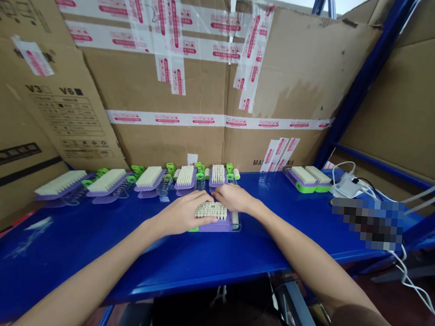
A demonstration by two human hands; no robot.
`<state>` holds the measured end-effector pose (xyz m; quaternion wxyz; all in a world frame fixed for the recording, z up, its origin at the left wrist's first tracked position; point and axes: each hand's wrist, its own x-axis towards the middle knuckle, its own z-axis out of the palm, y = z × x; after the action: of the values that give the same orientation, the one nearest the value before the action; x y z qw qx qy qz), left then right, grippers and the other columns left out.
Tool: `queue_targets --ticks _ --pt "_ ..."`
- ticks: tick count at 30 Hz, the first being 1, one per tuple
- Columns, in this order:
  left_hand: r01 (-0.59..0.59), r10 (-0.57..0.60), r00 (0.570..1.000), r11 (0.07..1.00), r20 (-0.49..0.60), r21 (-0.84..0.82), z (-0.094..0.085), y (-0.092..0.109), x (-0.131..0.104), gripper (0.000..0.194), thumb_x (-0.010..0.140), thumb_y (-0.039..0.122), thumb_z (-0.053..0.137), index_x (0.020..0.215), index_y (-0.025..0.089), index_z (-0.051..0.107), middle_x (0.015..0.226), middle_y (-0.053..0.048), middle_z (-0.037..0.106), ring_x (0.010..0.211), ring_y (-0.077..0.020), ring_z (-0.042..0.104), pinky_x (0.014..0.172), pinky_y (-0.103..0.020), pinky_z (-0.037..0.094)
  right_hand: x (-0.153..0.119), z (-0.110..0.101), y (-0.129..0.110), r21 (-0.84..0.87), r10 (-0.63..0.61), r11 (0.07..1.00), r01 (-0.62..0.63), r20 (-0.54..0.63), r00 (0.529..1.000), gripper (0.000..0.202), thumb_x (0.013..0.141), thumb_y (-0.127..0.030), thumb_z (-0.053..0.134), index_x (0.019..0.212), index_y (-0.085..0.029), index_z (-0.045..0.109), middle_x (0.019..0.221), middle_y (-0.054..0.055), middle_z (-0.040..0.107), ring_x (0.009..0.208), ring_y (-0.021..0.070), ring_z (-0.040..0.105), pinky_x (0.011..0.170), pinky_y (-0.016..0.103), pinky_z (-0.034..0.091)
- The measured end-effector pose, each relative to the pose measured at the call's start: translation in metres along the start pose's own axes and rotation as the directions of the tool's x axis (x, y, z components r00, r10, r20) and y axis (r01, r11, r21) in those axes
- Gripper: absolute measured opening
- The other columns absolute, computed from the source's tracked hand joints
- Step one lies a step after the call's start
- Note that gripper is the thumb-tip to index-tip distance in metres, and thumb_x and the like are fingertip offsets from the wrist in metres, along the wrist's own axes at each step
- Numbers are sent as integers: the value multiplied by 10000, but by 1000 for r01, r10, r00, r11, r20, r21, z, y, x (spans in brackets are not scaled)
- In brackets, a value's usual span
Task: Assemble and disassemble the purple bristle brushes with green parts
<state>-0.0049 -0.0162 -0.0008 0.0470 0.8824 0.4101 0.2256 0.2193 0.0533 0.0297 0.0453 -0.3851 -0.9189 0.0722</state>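
Note:
A purple and green brush [218, 228] with a block of pale bristles lies flat near the middle of the table, bristles up, with a clear plastic edge at its right. My left hand [183, 211] is closed around its left side, thumb along the front of the bristles. Bent over the far edge of the bristles is my right hand [233, 198], its fingertips drawn together close to my left fingers. Whatever the right fingertips pinch is hidden.
Several similar brushes [106, 180] stand in a row along the cardboard wall [185, 100]. Two green-edged brushes [306, 177] lie at the back right. Beyond them are a white power strip [347, 186] and cables on the blue table [164, 264]. A blue post [367, 79] rises at the right.

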Motion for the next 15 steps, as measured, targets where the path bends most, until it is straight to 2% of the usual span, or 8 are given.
queue_targets --ticks 7,15 --pt "-87 87 996 996 -35 -5 0 0 0 375 1105 613 657 1196 249 643 1237 -79 734 1155 -288 708 1033 -464 582 0 -3 4 -9 12 1000 -12 10 1000 421 1211 -349 448 1161 -170 826 1186 172 846 1027 281 785 807 309 490" --pt "-139 145 988 985 -55 103 -1 0 0 356 1155 574 578 1166 231 671 1098 -61 708 1048 -270 692 957 -430 575 -3 -8 5 -15 56 998 -55 34 998 447 1213 -396 459 1150 -141 821 1180 221 840 1073 330 791 827 341 503"
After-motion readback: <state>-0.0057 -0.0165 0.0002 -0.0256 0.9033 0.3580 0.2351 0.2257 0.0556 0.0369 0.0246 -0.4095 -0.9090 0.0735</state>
